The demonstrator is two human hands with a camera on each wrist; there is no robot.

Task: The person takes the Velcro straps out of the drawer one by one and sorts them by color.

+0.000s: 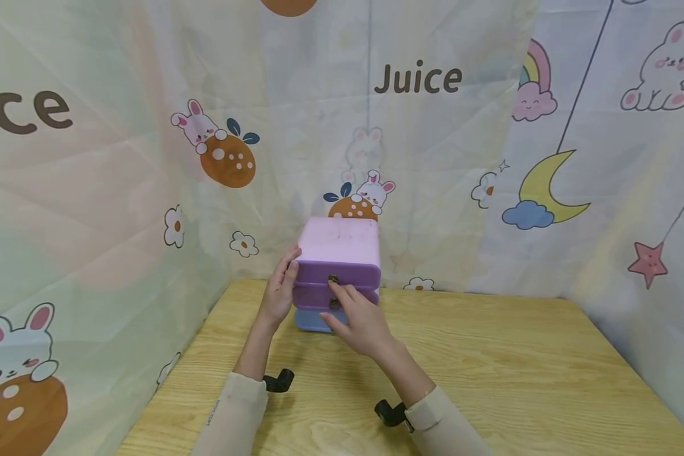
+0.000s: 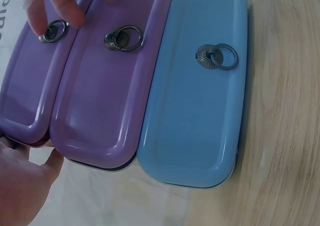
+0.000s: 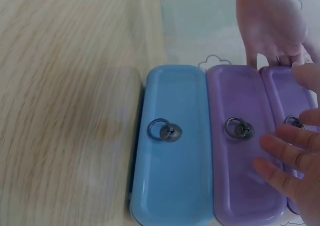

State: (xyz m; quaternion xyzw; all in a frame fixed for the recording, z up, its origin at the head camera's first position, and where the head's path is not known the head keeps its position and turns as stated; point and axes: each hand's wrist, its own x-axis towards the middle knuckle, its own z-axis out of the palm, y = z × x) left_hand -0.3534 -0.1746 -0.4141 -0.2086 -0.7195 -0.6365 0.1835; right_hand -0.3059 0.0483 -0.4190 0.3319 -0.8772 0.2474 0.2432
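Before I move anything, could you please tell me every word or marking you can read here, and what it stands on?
"Juice": on the back cloth.
"ce", after a letter cut off by the picture's edge: on the left cloth.
"ice", sideways, blurred, start unclear: on backdrop fabric in the left wrist view.
Small print on the left sleeve: too small to read.
Three drawer fronts: no text visible.

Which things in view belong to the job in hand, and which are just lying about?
Seemingly part of the job:
drawer unit
top ring pull
left hand, against the unit's side
right hand, at that pull

Just around it:
table, under the unit
printed cloth
black pieces by the wrists
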